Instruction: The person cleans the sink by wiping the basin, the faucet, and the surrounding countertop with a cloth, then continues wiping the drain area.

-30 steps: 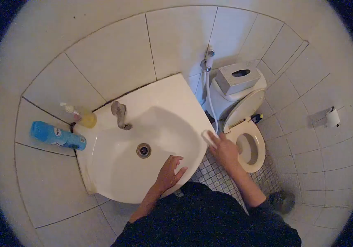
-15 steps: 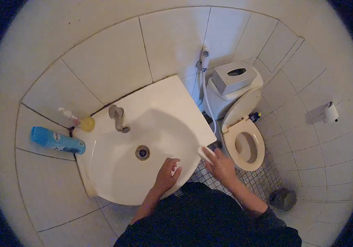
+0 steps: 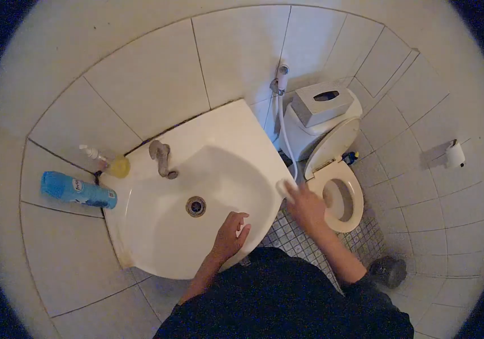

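Note:
My right hand (image 3: 308, 209) is closed on a folded white tissue (image 3: 285, 191) and presses it along the right rim of the white washbasin (image 3: 157, 243). The fingers are slightly smeared by motion. Over the front part of the bowl, my left hand (image 3: 230, 234) is held with loosely bent fingers and the thumb apart, nothing in it. Behind it lies the round drain (image 3: 196, 207), and a dull, stained tap (image 3: 163, 161) stands at the back of the basin.
On the basin's left corner are a blue bottle (image 3: 78, 190) and a yellowish pump bottle (image 3: 118, 166). To the right stands a toilet (image 3: 357, 195) with its lid up, a tissue box (image 3: 315, 110) on the tank. A bidet sprayer (image 3: 282, 76) hangs from the wall; a dark bin (image 3: 389, 272) sits lower right.
My right hand has moved a little away from me along the basin's right rim, with the white tissue in it. My left hand has stayed almost in place.

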Demonstrator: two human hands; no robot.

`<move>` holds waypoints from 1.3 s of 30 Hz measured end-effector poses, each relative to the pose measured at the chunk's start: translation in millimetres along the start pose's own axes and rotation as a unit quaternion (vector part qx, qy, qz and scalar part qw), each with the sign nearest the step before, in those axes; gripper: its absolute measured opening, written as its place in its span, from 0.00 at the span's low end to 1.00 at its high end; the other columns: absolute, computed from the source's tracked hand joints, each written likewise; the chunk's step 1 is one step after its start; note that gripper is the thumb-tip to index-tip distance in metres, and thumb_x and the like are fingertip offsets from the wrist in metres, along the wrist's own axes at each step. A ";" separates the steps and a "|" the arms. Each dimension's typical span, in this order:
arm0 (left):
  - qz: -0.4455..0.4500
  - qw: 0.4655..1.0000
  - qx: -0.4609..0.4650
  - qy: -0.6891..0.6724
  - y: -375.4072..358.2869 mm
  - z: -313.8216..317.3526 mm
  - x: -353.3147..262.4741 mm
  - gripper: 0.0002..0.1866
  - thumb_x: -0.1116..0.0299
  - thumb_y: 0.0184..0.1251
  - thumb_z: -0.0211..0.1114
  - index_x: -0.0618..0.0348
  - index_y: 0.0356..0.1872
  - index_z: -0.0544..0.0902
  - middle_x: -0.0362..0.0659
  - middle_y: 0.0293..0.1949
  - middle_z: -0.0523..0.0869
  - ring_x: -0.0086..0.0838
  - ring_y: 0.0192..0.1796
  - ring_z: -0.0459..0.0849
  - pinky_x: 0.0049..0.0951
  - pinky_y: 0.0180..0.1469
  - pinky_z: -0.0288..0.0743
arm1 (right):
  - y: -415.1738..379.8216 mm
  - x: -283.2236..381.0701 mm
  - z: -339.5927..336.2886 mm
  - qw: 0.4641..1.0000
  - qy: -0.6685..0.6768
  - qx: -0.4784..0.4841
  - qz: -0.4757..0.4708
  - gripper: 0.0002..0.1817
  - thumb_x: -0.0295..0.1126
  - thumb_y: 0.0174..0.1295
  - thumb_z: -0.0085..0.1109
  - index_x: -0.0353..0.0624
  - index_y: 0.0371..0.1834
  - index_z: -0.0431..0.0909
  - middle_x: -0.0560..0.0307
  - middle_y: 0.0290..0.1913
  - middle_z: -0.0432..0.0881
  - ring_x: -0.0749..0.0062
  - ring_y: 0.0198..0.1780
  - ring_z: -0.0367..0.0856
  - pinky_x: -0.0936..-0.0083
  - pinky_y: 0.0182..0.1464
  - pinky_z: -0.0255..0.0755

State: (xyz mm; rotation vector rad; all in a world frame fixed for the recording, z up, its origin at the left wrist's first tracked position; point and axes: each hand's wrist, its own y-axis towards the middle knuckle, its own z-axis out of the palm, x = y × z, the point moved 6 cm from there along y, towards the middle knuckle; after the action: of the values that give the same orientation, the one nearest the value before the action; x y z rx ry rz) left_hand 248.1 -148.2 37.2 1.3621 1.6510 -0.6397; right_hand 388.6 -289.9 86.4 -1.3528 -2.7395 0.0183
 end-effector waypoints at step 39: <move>-0.017 0.999 -0.032 -0.007 5.0 -14.1 7.0 0.13 0.72 0.56 0.58 0.58 0.43 0.72 0.42 0.29 0.69 0.28 0.27 0.69 0.27 0.31 0.68 | -33.3 8.3 10.4 0.987 0.071 0.002 -0.146 0.27 0.42 0.52 0.55 0.61 0.59 0.64 0.50 0.36 0.72 0.58 0.29 0.77 0.63 0.26 0.74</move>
State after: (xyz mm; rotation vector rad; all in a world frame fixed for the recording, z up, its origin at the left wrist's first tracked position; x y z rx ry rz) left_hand 248.5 -131.7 38.7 1.2842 1.6732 -0.6104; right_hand 356.4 -303.3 78.3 -0.9013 -2.7817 -0.0877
